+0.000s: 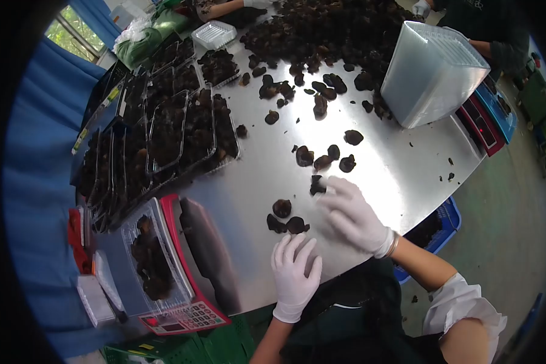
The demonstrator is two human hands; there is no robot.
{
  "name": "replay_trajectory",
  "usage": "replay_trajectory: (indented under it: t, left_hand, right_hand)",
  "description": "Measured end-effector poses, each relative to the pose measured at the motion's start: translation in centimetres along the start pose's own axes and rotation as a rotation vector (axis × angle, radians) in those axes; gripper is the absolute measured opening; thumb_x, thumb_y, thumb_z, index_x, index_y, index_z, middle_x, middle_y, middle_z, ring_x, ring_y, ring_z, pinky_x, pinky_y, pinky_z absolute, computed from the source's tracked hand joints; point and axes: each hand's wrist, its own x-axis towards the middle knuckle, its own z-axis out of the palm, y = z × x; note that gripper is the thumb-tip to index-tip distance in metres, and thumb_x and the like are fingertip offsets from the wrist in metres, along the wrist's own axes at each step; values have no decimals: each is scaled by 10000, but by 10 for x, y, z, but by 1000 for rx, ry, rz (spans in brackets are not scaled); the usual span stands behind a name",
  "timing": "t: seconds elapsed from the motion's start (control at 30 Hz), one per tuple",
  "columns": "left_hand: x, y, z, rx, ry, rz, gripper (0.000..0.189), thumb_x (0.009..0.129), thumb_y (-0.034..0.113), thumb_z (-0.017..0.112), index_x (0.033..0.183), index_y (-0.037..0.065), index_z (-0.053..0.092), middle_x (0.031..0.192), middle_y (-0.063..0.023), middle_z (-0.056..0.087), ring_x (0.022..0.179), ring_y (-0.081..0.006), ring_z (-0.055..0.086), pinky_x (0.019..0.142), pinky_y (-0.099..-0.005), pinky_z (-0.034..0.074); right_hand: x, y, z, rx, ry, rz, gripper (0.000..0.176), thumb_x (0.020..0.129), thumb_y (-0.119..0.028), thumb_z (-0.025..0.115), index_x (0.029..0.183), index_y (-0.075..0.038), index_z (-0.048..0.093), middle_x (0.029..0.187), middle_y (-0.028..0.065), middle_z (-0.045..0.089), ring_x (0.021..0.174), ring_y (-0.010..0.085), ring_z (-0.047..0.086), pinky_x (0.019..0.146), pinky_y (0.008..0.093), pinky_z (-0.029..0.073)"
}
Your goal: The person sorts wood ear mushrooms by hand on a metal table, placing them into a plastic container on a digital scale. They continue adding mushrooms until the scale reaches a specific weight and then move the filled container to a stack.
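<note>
I see the left grip (pixel 294 273) spread empty beside mushrooms (pixel 288 224) on the tabletop (pixel 394 173), the right grip (pixel 352 212) open, fingertips touching another piece (pixel 316 185).

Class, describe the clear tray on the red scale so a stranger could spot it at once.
On the steel table, find the red-framed scale at the near left edge, left of the person's left hand. The clear tray lies on its platform. Unlike the filled trays crowded beyond it, it lies alone, partly filled.

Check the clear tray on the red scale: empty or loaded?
Loaded, partly. The clear tray on the red scale holds a pile of dark pieces along its middle, and bare bottom shows beside them.
</note>
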Motion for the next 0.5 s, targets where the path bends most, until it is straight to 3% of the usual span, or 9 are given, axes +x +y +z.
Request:
replay_trajectory:
  t: [0.1, 0.13, 0.17, 0.27, 0.33, 0.43, 0.47, 0.5]
  left_hand:
    - [-3, -6, 1, -72, 52, 25, 356, 798, 90, 723, 1151, 82, 679, 1238, -85, 587, 1213, -318, 506, 1056, -479, 387]
    - [-4, -4, -1, -155, 104, -44, 345, 801, 73, 715, 1144, 77, 682, 1221, -91, 593, 1185, -315, 524, 1041, -462, 402]
    - [-6, -4, -3, -237, 153, -115, 334, 804, 57, 708, 1136, 72, 685, 1204, -98, 600, 1157, -312, 542, 1026, -444, 417]
    - [-1, -6, -15, -166, 250, -141, 333, 811, 24, 686, 1142, 63, 684, 1216, -123, 598, 1156, -310, 548, 1021, -416, 428]
    - [1, -13, -24, -85, 263, -176, 366, 824, 16, 678, 1187, 66, 663, 1275, -131, 577, 1220, -303, 521, 1060, -409, 408]
    - [6, -24, -31, -82, 282, -248, 395, 843, 25, 665, 1235, 72, 640, 1307, -132, 563, 1244, -311, 508, 1079, -420, 393]
    - [7, -27, -32, -71, 263, -240, 429, 853, 29, 660, 1277, 83, 619, 1341, -132, 546, 1267, -317, 494, 1093, -423, 382]
    - [10, -27, -32, -70, 260, -251, 429, 853, 29, 660, 1277, 83, 619, 1341, -132, 546, 1267, -317, 494, 1093, -423, 382]
  right_hand:
    - [6, 33, -20, -96, 243, 77, 398, 931, -136, 576, 1319, -47, 576, 1449, 213, 457, 1360, 382, 407, 1163, 470, 285]
    - [21, 35, -28, -279, 286, 85, 447, 927, -182, 597, 1354, -59, 547, 1464, 226, 434, 1367, 410, 388, 1167, 477, 273]
    - [23, 53, -27, -949, 144, 56, 501, 918, -213, 604, 1394, -85, 511, 1476, 241, 407, 1362, 446, 372, 1162, 492, 271]
    - [35, 63, -22, -762, 275, 227, 512, 917, -227, 599, 1403, -104, 497, 1482, 255, 388, 1365, 475, 350, 1160, 535, 257]
    - [36, 47, -19, -321, 44, 140, 493, 918, -219, 591, 1390, -105, 507, 1489, 262, 383, 1380, 481, 334, 1161, 582, 234]
    - [12, 5, 0, -404, -117, -5, 463, 904, -196, 595, 1357, -114, 541, 1472, 220, 416, 1361, 470, 368, 1165, 552, 254]
    - [6, 1, 4, -366, -37, -49, 398, 892, -168, 608, 1285, -110, 595, 1356, 176, 532, 1270, 414, 469, 1105, 502, 337]
    - [4, -1, 4, -361, -46, -47, 398, 892, -168, 608, 1285, -110, 595, 1356, 176, 532, 1270, 414, 469, 1105, 502, 337]
